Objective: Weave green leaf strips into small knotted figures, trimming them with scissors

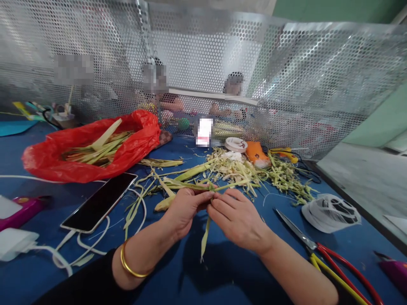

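My left hand (186, 208) and my right hand (237, 218) meet over the blue table (197, 279), both pinched on a bundle of thin green-yellow leaf strips (206, 186). One strip (205, 237) hangs down between my hands. A gold bangle (129, 264) circles my left wrist. More loose strips and trimmings (254, 171) lie heaped just beyond my hands.
A red plastic bag (92, 146) holding leaf strips lies at the left. A black phone (100, 201) with white cables sits near it. Scissors (321, 248) with red and yellow handles lie at the right, beside a white tape roll bundle (330, 212). Behind a perforated metal screen (286, 84) sit other people.
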Motion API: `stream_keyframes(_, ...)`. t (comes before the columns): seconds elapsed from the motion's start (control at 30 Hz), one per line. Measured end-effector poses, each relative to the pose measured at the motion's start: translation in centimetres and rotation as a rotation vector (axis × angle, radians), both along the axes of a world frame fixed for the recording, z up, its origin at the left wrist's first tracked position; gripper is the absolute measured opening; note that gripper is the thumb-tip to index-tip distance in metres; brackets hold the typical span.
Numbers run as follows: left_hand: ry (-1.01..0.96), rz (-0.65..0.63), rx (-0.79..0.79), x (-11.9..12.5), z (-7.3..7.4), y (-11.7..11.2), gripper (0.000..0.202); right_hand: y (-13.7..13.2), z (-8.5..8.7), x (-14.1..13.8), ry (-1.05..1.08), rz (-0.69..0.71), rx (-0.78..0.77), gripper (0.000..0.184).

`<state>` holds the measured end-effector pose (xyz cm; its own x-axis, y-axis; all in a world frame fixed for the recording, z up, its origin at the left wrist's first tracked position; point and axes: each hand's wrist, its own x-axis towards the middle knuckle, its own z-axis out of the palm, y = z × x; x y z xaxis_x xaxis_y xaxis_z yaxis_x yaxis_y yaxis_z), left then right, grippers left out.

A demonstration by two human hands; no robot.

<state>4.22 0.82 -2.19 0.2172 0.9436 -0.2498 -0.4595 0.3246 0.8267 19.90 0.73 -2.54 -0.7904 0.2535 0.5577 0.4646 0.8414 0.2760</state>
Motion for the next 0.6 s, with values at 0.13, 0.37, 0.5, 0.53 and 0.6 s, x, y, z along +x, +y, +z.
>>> stream_keyframes(0.13,0.026,0.054,0.016,0.02,0.03,-0.17,0.026,-0.23,0.07,0.06,0.067,0.047,0.010,0.021)
stream_keyframes(0.37,0.064,0.055,0.047,0.01,-0.09,-0.04,0.024,-0.35,0.42,-0.14,0.050,0.076,-0.013,0.023)
stream_keyframes(0.5,0.097,0.025,0.086,-0.16,-0.11,0.16,0.027,-0.42,0.78,0.13,0.305,0.014,-0.228,0.019)
stream_keyframes(0.53,0.117,0.014,0.083,-0.19,-0.07,0.17,0.026,-0.33,0.84,0.28,0.433,-0.060,-0.303,0.019)
stream_keyframes(0.6,0.165,-0.017,0.068,-0.21,0.02,0.10,0.025,0.06,0.94,0.67,0.669,-0.250,-0.455,0.018)
